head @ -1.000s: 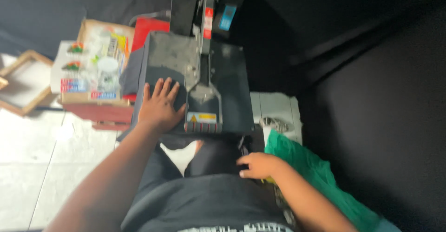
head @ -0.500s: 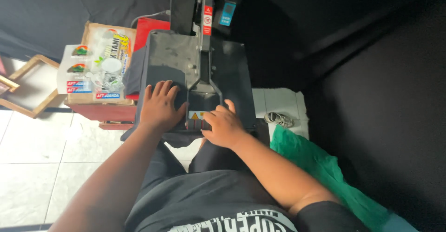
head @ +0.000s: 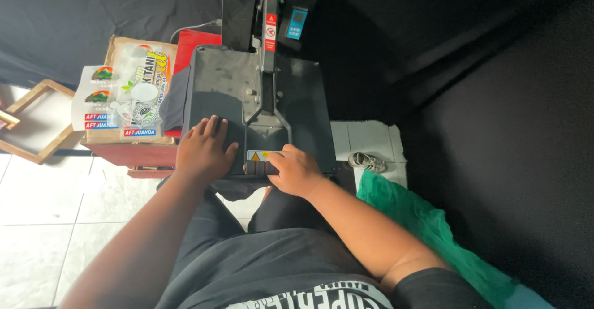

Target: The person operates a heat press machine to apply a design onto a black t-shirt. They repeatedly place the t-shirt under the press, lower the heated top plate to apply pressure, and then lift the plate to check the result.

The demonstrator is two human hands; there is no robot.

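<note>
Uneven light: bright left, dark right.
Daylight on floor tiles [head: 37, 216] at left; black cloth [head: 495, 129] swallows detail; pic sharp, slight wide-angle stretch at edges.

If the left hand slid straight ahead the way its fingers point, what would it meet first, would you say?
The left hand lies flat on the heat press top plate, fingers pointing toward the far edge. Ahead lies only bare plate; the central arm stands to its right, so the way looks free.
</note>
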